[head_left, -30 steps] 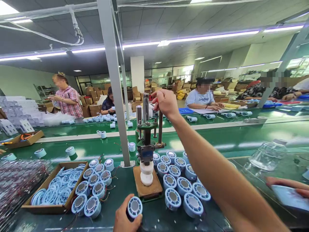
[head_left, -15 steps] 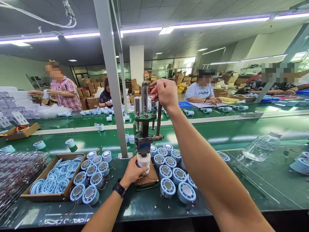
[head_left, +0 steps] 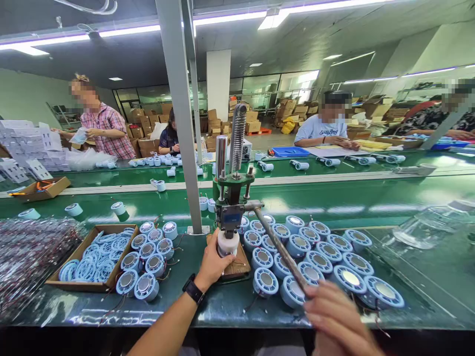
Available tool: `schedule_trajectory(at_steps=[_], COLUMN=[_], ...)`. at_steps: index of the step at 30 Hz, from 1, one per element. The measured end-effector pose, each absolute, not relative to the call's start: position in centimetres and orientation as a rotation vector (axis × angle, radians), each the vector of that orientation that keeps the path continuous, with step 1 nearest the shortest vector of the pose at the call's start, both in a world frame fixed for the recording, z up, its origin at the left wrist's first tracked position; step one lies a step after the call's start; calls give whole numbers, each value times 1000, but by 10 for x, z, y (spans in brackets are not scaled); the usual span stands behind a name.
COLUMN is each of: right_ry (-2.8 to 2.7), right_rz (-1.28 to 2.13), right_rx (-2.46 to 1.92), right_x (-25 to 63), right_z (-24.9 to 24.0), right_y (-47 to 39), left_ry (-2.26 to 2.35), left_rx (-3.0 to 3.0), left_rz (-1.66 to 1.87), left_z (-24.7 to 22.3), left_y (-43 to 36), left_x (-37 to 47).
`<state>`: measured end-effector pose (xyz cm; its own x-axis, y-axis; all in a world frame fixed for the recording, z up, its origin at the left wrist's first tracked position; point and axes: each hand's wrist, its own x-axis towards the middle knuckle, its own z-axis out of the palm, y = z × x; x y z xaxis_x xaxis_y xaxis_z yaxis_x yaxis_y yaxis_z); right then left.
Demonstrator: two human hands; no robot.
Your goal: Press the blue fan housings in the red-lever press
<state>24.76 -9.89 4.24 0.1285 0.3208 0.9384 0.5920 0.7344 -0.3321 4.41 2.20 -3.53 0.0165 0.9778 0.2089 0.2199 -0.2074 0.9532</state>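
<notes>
A hand lever press (head_left: 234, 190) with a tall spring stands in front of me. Its ram rests low on a white round piece (head_left: 227, 243). My left hand (head_left: 214, 262), a black watch on its wrist, curls around that piece with the thumb across its front; what lies behind the fingers is hidden. My right hand (head_left: 336, 311), smeared by motion, is wrapped round the end of the press lever (head_left: 280, 249), which slopes down to the right. Several light-blue round units with grey discs (head_left: 265, 282) stand right of the press, partly beneath the lever.
More blue round units (head_left: 146, 287) with loose wires stand left of the press, beside a cardboard tray (head_left: 52, 282) of blue rings. Bundled wired parts (head_left: 33, 267) fill the far left. A grey post (head_left: 181, 123) rises behind; a clear bottle (head_left: 426, 227) lies right. Co-workers sit beyond the green conveyor (head_left: 334, 190).
My right hand has swung the lever from upright down toward me and to the right, and the ram has come down. My left hand stays at the white piece. The view has shifted slightly.
</notes>
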Motion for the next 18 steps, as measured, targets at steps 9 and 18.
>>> schedule_trajectory(at_steps=[9, 18], right_ry=[-1536, -1189], right_rz=[261, 559], right_rx=[-612, -1050], right_x=[218, 161], right_z=[247, 9], right_y=[66, -1], left_ry=[1270, 2449], left_rx=[1651, 1837], left_rz=[1216, 919], left_z=[-20, 57], left_y=[-28, -32], left_x=[25, -205])
